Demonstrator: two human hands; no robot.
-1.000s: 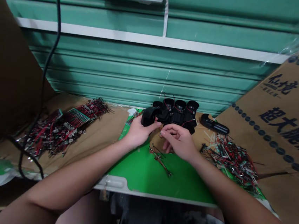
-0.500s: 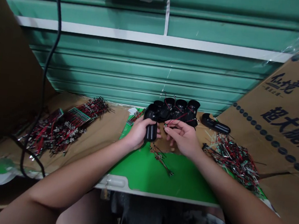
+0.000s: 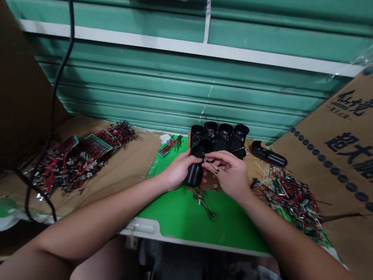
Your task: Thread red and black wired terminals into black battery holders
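Observation:
My left hand (image 3: 177,171) is wrapped round a black housing (image 3: 194,174), its open top facing up over the green mat. At the housing's right rim, my right hand (image 3: 231,170) pinches a small wired part (image 3: 205,159) whose red and black wires hang down. Its inner end is too small to make out. Below the hands a few loose wires (image 3: 205,204) lie on the green mat (image 3: 178,220). Behind them, several black housings (image 3: 225,135) with thin wires stand in a row.
Piles of wired parts lie on cardboard at the left (image 3: 71,168) and at the right (image 3: 299,203). A black piece (image 3: 268,154) rests at the back right. A black cable (image 3: 57,83) hangs at the left. Cardboard walls flank the table.
The housing in my left hand has moved right and tilted its opening toward me. My right hand has brought the wired part to its rim, and the wires now hang down.

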